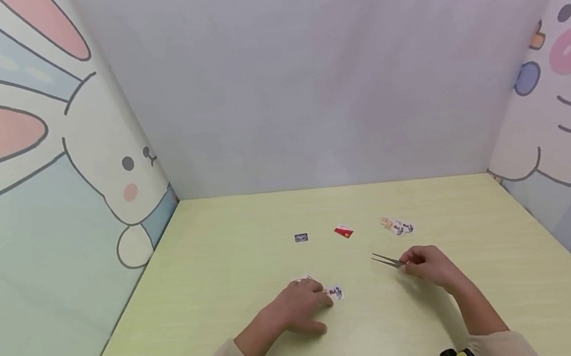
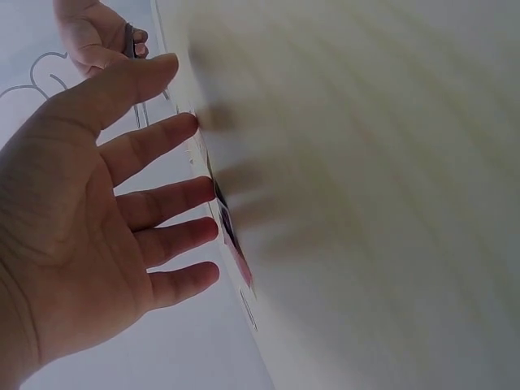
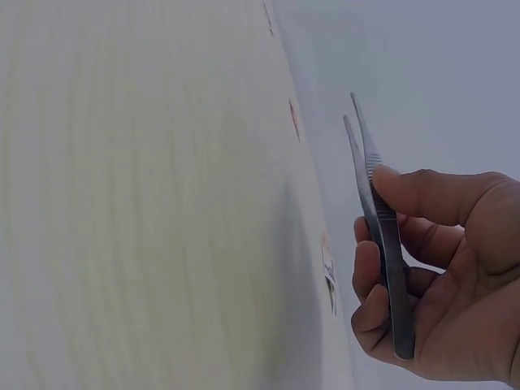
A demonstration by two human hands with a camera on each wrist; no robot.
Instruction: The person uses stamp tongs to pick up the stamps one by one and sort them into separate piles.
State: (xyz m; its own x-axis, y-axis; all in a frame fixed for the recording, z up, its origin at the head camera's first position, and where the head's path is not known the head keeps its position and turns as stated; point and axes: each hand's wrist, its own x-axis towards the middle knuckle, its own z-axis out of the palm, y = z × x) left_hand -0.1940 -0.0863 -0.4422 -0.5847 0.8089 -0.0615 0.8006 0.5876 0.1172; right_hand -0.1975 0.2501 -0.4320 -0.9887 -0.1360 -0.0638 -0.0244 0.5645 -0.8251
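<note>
Metal tweezers [image 1: 386, 261] are held by my right hand [image 1: 429, 267], their tips apart and pointing left above the table. In the right wrist view, thumb and fingers grip the tweezers [image 3: 395, 280] along their length, and nothing is between the tips. Over some small printed paper pieces [image 1: 336, 292] my left hand [image 1: 300, 305] lies spread, covering part of them. The left wrist view shows its fingers fairly straight, fingertips at the table surface beside a dark and red piece [image 2: 234, 240]. Whether they press on it I cannot tell.
Farther back on the table [image 1: 227, 225] lie a small dark picture card [image 1: 301, 238], a red-and-white piece [image 1: 344, 230] and a cluster of printed cutouts [image 1: 397, 226]. A plain back wall [image 1: 306, 81] and cartoon-printed side panels enclose the table.
</note>
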